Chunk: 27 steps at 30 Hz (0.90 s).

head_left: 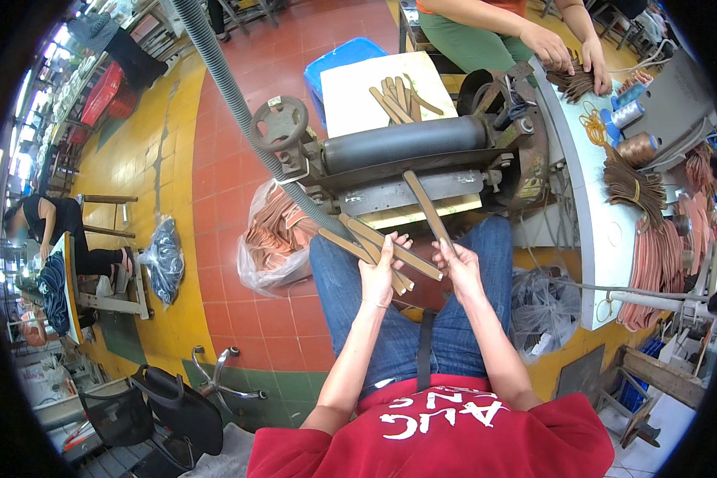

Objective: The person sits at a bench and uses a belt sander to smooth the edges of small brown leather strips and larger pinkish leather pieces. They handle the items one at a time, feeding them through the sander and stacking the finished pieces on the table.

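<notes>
My left hand (378, 275) is closed round several brown leather-like strips (410, 259), which fan out over my lap. Between the fingers of my right hand (460, 267) is the near end of a single brown strip (425, 199). Its far end reaches the metal front plate (414, 190) of a roller machine; whether it touches cannot be told. Behind that plate lies the machine's dark roller (406, 145), with a handwheel (280, 123) at its left. More brown strips (398, 99) rest in a loose pile on a pale yellow board (346, 88) beyond the roller.
A grey ribbed hose (215, 68) slants down left of the machine. Beside my left knee sits a see-through bag (275, 239) of pinkish pieces. The white table (601, 231) at right bears thread spools (637, 147) and strip bundles; a co-worker's hands (570, 60) handle brown strips there.
</notes>
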Tool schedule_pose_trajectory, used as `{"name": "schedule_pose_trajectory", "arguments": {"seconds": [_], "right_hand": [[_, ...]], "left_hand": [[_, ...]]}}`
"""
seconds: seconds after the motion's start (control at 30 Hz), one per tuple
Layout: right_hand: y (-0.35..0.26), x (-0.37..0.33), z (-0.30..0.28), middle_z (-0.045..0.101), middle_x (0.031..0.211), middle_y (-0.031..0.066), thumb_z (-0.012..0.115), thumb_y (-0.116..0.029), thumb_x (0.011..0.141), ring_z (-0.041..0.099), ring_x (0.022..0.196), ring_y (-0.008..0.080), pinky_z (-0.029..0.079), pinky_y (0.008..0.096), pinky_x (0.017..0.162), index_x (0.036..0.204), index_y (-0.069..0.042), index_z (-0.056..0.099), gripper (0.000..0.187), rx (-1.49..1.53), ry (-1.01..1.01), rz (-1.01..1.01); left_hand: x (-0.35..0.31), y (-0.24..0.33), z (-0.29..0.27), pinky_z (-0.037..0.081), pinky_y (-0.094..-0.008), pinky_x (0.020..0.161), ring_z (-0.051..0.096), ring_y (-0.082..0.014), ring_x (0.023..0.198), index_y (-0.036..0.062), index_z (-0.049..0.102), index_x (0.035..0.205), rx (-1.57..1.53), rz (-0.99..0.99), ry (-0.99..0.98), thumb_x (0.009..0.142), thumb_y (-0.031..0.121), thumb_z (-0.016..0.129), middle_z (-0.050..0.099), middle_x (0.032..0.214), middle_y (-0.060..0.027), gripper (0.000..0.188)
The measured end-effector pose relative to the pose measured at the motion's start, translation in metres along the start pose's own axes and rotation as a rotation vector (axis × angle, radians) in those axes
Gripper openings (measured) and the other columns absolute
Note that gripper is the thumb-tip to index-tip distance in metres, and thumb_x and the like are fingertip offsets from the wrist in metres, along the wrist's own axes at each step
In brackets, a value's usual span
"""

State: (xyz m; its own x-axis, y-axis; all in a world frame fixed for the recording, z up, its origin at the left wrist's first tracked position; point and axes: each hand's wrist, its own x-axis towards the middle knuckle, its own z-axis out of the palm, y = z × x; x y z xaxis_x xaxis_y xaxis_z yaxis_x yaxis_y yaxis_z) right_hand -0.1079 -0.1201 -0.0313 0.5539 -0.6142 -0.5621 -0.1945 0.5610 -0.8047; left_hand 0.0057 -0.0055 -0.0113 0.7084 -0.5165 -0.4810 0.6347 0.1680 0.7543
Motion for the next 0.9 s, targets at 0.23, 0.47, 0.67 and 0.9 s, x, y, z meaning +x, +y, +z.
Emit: {"name": "schedule_pose_trajectory", "arguments": {"seconds": [0.23, 0.47, 0.67, 0.9], "right_hand": [[-0.006, 0.029, 0.013, 0.058, 0.071, -0.0041, 0.059, -0.024, 0.092, 0.049, 0.058, 0.0029, 0.039, 0.0173, 0.051, 0.098, -0.003, 0.065, 0.023, 0.114, 0.026, 0.077], [0.023, -0.015, 0.016, 0.062, 0.072, -0.0011, 0.06, -0.022, 0.091, 0.054, 0.062, 0.0054, 0.045, 0.0183, 0.06, 0.096, -0.001, 0.067, 0.022, 0.177, 0.106, 0.11], [-0.012, 0.038, 0.032, 0.064, 0.096, 0.0084, 0.052, -0.047, 0.092, 0.059, 0.084, 0.012, 0.048, 0.0257, 0.072, 0.117, 0.0, 0.057, 0.054, 0.078, -0.089, 0.012], [-0.004, -0.007, 0.011, 0.061, 0.107, 0.0136, 0.045, -0.053, 0.091, 0.057, 0.094, 0.0153, 0.047, 0.0272, 0.073, 0.121, 0.001, 0.054, 0.063, -0.129, -0.23, 0.056]], "left_hand": [[-0.004, 0.003, -0.005, 0.054, -0.0336, 0.082, 0.064, -0.0244, 0.097, -0.0027, 0.053, 0.114, -0.02, -0.048, -0.029, 0.095, 0.023, 0.052, 0.062, 0.106, -0.0161, 0.032], [-0.004, 0.004, 0.0, 0.054, -0.0324, 0.08, 0.064, -0.0228, 0.097, -0.0025, 0.053, 0.115, -0.01, -0.053, -0.067, 0.095, 0.022, 0.051, 0.063, 0.106, -0.0149, 0.032], [-0.002, 0.006, 0.0, 0.055, -0.0337, 0.079, 0.063, -0.0239, 0.097, -0.0032, 0.053, 0.113, -0.085, -0.016, -0.049, 0.097, 0.021, 0.048, 0.06, 0.112, -0.0144, 0.029], [-0.002, 0.002, -0.01, 0.058, -0.0301, 0.07, 0.063, -0.0176, 0.082, -0.0039, 0.054, 0.105, 0.122, -0.048, -0.095, 0.095, 0.018, 0.052, 0.06, 0.1, -0.0117, 0.024]]}}
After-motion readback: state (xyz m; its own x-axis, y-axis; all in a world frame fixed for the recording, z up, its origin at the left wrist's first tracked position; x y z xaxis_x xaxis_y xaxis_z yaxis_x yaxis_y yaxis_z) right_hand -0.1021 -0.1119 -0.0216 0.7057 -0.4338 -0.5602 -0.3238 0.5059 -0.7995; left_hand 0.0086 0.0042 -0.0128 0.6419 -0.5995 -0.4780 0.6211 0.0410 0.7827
